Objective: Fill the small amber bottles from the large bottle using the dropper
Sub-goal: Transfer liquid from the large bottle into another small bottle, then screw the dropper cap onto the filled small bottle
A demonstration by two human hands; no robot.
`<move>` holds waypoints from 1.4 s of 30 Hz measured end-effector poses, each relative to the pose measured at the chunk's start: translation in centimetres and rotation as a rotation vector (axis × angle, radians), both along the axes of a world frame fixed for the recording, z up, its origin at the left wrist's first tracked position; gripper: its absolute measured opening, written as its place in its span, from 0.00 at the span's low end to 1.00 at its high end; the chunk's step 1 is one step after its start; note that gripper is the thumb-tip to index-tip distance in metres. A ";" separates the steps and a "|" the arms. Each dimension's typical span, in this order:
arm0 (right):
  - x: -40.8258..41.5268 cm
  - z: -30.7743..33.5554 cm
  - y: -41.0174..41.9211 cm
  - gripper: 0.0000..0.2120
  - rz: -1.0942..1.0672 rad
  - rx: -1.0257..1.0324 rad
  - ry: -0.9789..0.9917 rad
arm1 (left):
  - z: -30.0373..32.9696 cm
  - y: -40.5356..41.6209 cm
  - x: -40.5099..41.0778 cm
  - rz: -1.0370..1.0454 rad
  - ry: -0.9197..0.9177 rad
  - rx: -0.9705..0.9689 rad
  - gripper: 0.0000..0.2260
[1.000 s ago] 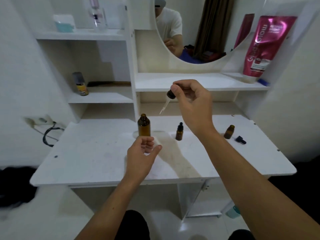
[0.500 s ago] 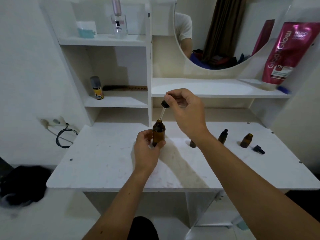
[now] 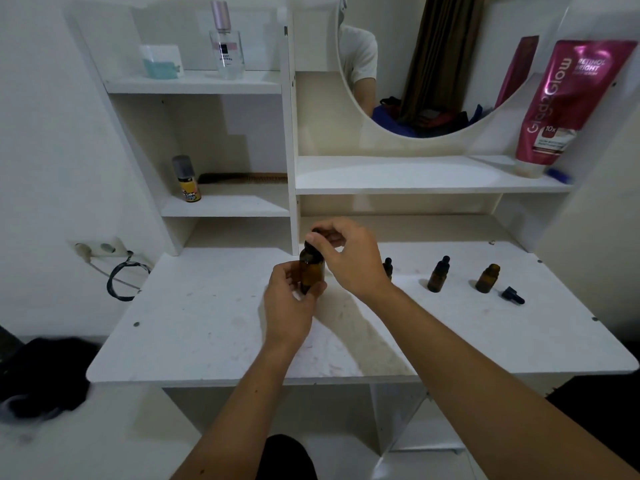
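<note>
Head view looks down over my two bare arms onto the white table (image 3: 214,334), and I see my left hand (image 3: 289,306) curled round the large amber bottle (image 3: 311,271), which stands upright near the middle of the table, a little left of centre and toward the far edge. My right hand (image 3: 349,256) comes in from the right and pinches the black dropper cap (image 3: 313,239) at the bottle's mouth with thumb and fingers; I cannot tell whether the cap sits fully on the neck or only meets it. Just right of my right wrist a small capped bottle (image 3: 388,266) is partly hidden behind the hand. Further right stands a second small amber bottle (image 3: 438,275) with its black dropper top on, and beyond that an uncapped small amber bottle (image 3: 487,278), its loose dropper cap (image 3: 512,295) lying on its side just beside it on the right. All three small bottles are apart from one another in a loose row. On the far shelves I see a clear perfume bottle (image 3: 227,46) at top left, a small yellow-labelled can (image 3: 187,180) on the lower left shelf with a comb (image 3: 242,177) behind it, and a pink pouch (image 3: 571,98) leaning at the right end beside the round mirror (image 3: 426,64)
</note>
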State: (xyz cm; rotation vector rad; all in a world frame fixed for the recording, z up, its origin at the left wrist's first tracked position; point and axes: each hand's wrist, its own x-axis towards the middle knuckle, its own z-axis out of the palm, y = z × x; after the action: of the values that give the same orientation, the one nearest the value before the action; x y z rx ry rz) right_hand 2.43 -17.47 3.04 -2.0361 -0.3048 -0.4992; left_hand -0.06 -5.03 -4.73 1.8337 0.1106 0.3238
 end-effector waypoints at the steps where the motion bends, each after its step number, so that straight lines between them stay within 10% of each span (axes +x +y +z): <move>1: 0.1 -0.1 0.0 0.07 -0.005 0.002 0.006 | 0.0 0.0 0.0 -0.002 -0.002 0.001 0.24; 24: -4.9 1.2 -5.7 0.14 -0.117 0.063 -0.106 | 0.5 -2.4 -3.8 0.138 -0.048 -0.049 0.27; 42: -11.2 -5.5 -27.1 0.13 -0.606 0.047 0.103 | -0.3 -21.2 -5.7 -0.540 -0.027 0.076 0.25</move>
State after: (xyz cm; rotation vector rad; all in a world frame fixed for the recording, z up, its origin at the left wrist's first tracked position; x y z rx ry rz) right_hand -8.76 -44.61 -2.50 -2.0825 0.3993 -0.7542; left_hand -5.79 -26.21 -5.02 1.8532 -0.4158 -0.0290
